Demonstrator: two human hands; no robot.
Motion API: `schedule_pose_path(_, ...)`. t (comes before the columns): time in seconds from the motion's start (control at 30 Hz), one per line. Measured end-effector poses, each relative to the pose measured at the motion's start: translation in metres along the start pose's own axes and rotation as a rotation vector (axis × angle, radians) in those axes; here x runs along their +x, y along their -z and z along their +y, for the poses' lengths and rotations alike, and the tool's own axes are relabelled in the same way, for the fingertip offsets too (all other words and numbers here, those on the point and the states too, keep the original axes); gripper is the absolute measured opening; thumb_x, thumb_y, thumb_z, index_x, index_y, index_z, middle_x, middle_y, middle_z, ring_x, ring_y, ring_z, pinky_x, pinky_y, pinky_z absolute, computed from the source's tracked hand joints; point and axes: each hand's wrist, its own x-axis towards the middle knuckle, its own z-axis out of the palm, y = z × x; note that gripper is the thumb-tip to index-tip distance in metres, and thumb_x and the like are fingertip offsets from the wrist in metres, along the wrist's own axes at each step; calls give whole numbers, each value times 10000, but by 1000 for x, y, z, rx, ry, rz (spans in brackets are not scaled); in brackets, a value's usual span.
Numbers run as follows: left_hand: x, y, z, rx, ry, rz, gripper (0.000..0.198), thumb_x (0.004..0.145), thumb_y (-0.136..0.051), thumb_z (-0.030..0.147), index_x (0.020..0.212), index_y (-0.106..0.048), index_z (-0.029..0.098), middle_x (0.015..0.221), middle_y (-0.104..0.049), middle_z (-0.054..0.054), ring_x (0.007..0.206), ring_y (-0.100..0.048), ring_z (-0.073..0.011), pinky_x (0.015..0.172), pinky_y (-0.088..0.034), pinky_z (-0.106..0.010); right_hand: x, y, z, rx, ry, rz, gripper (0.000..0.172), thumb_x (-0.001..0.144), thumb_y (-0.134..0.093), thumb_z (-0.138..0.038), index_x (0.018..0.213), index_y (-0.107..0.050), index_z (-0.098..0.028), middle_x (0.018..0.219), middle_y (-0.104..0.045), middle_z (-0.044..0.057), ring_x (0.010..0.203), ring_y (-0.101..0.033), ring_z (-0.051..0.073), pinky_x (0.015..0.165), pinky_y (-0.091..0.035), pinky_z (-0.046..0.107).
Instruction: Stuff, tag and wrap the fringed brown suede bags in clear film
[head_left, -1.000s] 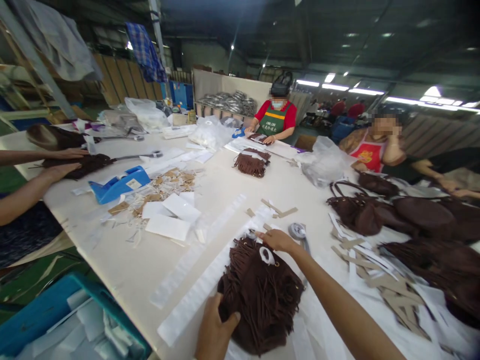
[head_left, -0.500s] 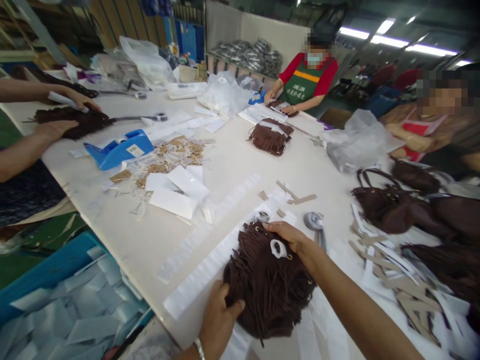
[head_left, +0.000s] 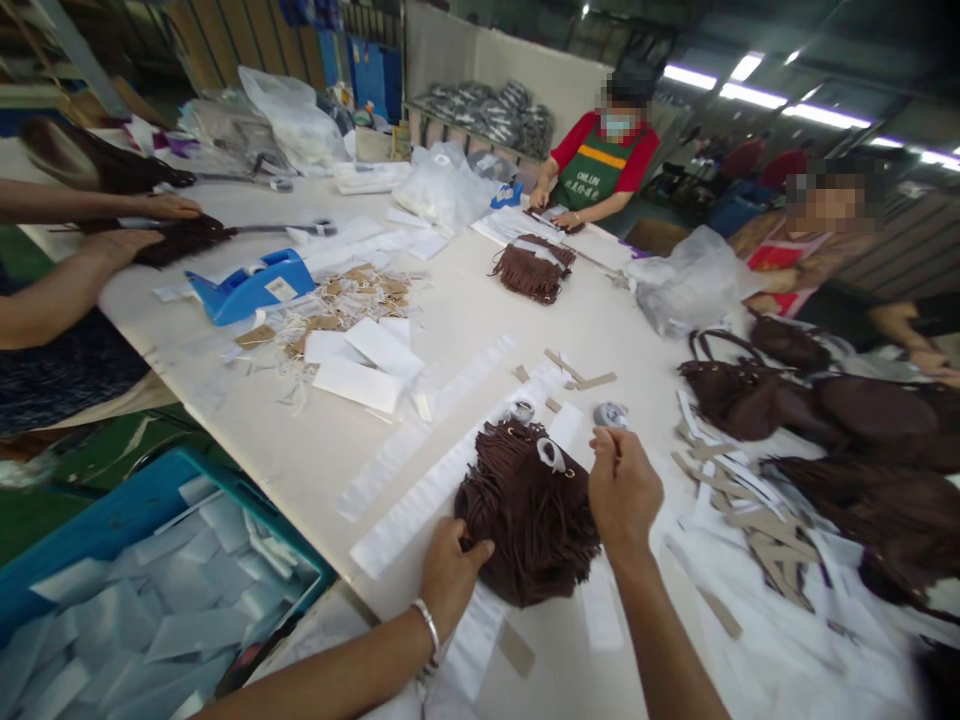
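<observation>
A brown fringed bag (head_left: 529, 505) lies on the white table (head_left: 465, 310) just in front of me. My left hand (head_left: 450, 575) grips its near left edge, fingers curled into the fringe. My right hand (head_left: 622, 490) is raised just right of the bag, its fingers bunched beside a small grey tape roll (head_left: 609, 414); what they pinch is hidden. A white wrapped ring (head_left: 551, 455) sits on top of the bag.
Long white foam strips (head_left: 427, 490) lie left of the bag. A blue tape dispenser (head_left: 251, 285) and paper tags sit farther left. More brown bags (head_left: 757, 395) pile at right. Other people work around the table. A blue bin (head_left: 142, 590) of paper scraps stands below left.
My right hand has lifted off the top of the bag and moved right toward the tape roll. The camera tilted down and closer. My left hand stays on the bag's edge.
</observation>
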Motion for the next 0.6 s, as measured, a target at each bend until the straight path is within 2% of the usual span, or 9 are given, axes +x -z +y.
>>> schedule_pose_path(0.03, 0, 0, -1, 9, -8, -3, 140, 677, -667, 283, 701, -563, 192, 793, -578, -16, 801, -540, -207, 732, -392, -303, -21, 5, -11, 27, 89, 81, 300, 981, -398, -370, 1056, -605, -167, 964, -659, 89, 876, -578, 208, 802, -410, 329)
schedule_pose_path(0.07, 1, 0, -2, 15, -13, -10, 141, 677, -667, 284, 713, -565, 192, 792, -582, -17, 797, -540, -208, 726, -392, -305, -41, 5, -21, 74, 203, 98, 270, 987, -401, -338, 1062, -600, -173, 944, -660, 81, 857, -586, 196, 805, -426, 325)
schedule_pose_path(0.13, 1, 1, -3, 21, -16, -24, 147, 678, -663, 281, 742, -564, 193, 790, -592, -20, 787, -544, -211, 713, -393, -308, -72, -8, -37, 159, 467, -28, 223, 985, -417, -286, 1063, -600, -184, 927, -661, 77, 851, -600, 187, 805, -457, 321)
schedule_pose_path(0.2, 1, 1, -3, 23, -23, -33, 142, 679, -655, 268, 751, -557, 195, 793, -601, -24, 788, -550, -214, 709, -392, -309, -87, -31, -40, 167, 639, -181, 219, 988, -410, -262, 1064, -601, -186, 918, -662, 83, 862, -609, 187, 804, -478, 323)
schedule_pose_path(0.27, 0, 1, -2, 35, -43, -34, 121, 676, -646, 242, 734, -549, 198, 799, -599, -26, 799, -550, -214, 716, -390, -310, -90, -55, -30, 127, 638, -225, 238, 998, -383, -257, 1062, -599, -179, 917, -662, 88, 876, -614, 187, 812, -488, 325)
schedule_pose_path(0.37, -2, 2, 1, 68, -63, -3, 118, 653, -631, 180, 704, -526, 199, 796, -576, -24, 793, -534, -210, 718, -381, -314, -88, -80, -4, 127, 486, -130, 251, 1002, -367, -257, 1047, -596, -167, 941, -662, 92, 901, -615, 184, 834, -495, 329)
schedule_pose_path(0.47, -2, 1, 2, 93, -60, 19, 137, 640, -593, 121, 718, -513, 200, 804, -560, -20, 786, -523, -203, 720, -383, -313, -91, -89, 11, 178, 418, -101, 235, 991, -384, -246, 1055, -596, -167, 992, -657, 95, 957, -604, 186, 889, -483, 342)
schedule_pose_path(0.6, -3, -5, -1, 91, -68, 5, 181, 656, -548, 91, 803, -526, 195, 873, -570, -37, 856, -532, -215, 779, -405, -322, -98, -91, 9, 202, 410, -153, 225, 986, -388, -232, 1060, -593, -175, 1014, -648, 90, 989, -586, 188, 921, -469, 354)
